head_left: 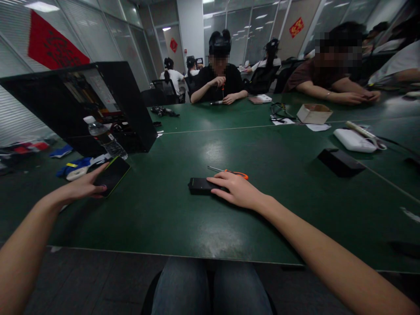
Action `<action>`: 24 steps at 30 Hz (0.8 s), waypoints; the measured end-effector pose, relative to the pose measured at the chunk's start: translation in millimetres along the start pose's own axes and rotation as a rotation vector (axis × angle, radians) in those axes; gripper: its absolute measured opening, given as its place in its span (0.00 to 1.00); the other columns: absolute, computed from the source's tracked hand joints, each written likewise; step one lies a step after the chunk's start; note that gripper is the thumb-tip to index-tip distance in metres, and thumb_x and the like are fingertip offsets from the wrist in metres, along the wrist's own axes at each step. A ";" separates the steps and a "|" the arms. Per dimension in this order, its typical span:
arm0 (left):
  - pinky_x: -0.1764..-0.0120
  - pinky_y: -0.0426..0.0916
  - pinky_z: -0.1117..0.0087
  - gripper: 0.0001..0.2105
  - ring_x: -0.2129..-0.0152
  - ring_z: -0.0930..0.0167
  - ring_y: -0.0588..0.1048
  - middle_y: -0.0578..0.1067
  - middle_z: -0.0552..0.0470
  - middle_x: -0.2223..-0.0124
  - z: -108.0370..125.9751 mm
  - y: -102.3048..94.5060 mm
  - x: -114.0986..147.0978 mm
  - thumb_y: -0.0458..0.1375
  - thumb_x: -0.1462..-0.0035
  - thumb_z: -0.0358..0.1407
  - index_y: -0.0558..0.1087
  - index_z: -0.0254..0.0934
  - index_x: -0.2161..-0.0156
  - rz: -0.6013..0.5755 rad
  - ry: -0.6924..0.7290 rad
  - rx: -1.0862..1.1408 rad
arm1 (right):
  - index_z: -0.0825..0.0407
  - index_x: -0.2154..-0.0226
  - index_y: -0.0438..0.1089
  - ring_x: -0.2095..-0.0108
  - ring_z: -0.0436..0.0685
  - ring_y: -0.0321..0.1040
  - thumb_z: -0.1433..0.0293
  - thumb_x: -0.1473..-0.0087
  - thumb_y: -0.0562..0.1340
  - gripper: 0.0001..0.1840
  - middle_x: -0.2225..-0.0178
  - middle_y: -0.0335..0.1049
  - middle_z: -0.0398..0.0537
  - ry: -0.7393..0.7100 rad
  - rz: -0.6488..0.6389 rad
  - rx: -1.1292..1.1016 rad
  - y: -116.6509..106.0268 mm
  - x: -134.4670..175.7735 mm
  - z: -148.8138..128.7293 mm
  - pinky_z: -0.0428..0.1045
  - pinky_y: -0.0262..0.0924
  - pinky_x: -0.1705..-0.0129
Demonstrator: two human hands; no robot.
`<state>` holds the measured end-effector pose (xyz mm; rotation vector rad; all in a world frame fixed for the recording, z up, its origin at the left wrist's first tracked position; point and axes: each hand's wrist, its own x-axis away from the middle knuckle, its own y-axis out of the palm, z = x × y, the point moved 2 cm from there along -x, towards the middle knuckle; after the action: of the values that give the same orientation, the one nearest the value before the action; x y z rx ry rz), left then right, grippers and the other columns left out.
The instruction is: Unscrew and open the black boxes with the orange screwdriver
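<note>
On the left, my left hand [85,183] grips a flat dark phone [114,176] with a yellow-green edge, thumb on its near side. The phone is tilted, close to the base of a water bottle [106,138]. In the middle of the green table, my right hand [238,189] lies over one end of a narrow black box-shaped device [199,186], its fingers on top and its thumb at the near side. Just behind these fingers lies a screwdriver [241,174] with an orange handle, its shaft pointing left.
A large open black computer case [138,109] stands at the left. A black block [341,162], a white device [354,140] and a small open carton [314,114] are at the right. Across the green table [157,223], a person [218,74] holds a screwdriver; another leans on the table.
</note>
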<state>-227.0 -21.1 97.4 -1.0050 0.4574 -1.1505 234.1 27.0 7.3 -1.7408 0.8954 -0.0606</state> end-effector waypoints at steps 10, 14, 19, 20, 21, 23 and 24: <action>0.65 0.78 0.67 0.56 0.49 0.58 0.74 0.60 0.51 0.30 -8.2 1.2 -4.8 0.71 0.60 0.41 0.47 0.53 0.29 -0.094 -0.036 0.124 | 0.52 0.39 0.67 0.48 0.61 0.70 0.60 0.34 0.56 0.25 0.46 0.71 0.58 -0.002 -0.007 0.001 0.6 -0.1 1.2 0.58 0.66 0.45; 0.66 0.78 0.68 0.51 0.42 0.55 0.69 0.55 0.53 0.28 -9.9 2.0 -5.9 0.70 0.57 0.51 0.51 0.54 0.30 -0.033 -0.044 0.109 | 0.52 0.39 0.68 0.48 0.61 0.70 0.60 0.34 0.56 0.25 0.46 0.71 0.58 0.000 -0.004 -0.002 0.2 0.4 1.1 0.58 0.66 0.45; 0.66 0.76 0.70 0.43 0.52 0.62 0.74 0.68 0.53 0.35 -17.7 2.0 -10.1 0.59 0.46 0.61 0.52 0.52 0.30 0.001 -0.092 0.101 | 0.51 0.39 0.67 0.48 0.61 0.70 0.59 0.34 0.56 0.25 0.46 0.71 0.57 0.002 -0.003 0.001 0.0 0.5 1.4 0.58 0.66 0.44; 0.66 0.76 0.70 0.41 0.54 0.63 0.75 0.71 0.52 0.37 -19.9 1.5 -11.6 0.56 0.44 0.62 0.51 0.51 0.30 0.009 -0.108 0.075 | 0.51 0.39 0.67 0.48 0.61 0.70 0.59 0.34 0.56 0.25 0.46 0.71 0.57 0.001 -0.005 0.000 0.0 0.5 1.4 0.58 0.66 0.44; 0.66 0.75 0.70 0.41 0.56 0.64 0.75 0.72 0.50 0.39 -22.4 0.7 -13.6 0.54 0.43 0.63 0.52 0.49 0.30 0.029 -0.124 0.033 | 0.51 0.39 0.67 0.48 0.61 0.70 0.60 0.34 0.56 0.25 0.46 0.71 0.57 0.001 -0.005 -0.002 0.0 0.4 1.4 0.58 0.66 0.45; 0.65 0.74 0.69 0.42 0.56 0.63 0.76 0.74 0.47 0.41 -28.1 -0.9 -18.7 0.53 0.44 0.64 0.56 0.43 0.31 0.089 -0.130 -0.101 | 0.50 0.39 0.67 0.48 0.61 0.71 0.60 0.34 0.56 0.24 0.47 0.72 0.57 -0.002 -0.001 -0.008 -0.1 0.4 1.2 0.58 0.67 0.46; 0.64 0.74 0.68 0.43 0.56 0.62 0.76 0.75 0.46 0.42 -31.1 -1.5 -21.5 0.54 0.46 0.65 0.60 0.40 0.32 0.135 -0.117 -0.179 | 0.50 0.39 0.68 0.49 0.61 0.71 0.60 0.34 0.56 0.24 0.47 0.72 0.57 -0.003 0.001 -0.012 -0.2 0.4 1.1 0.58 0.67 0.46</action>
<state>-259.4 -14.7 78.9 -1.1721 0.5324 -0.9369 235.0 27.7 6.8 -1.7508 0.8961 -0.0526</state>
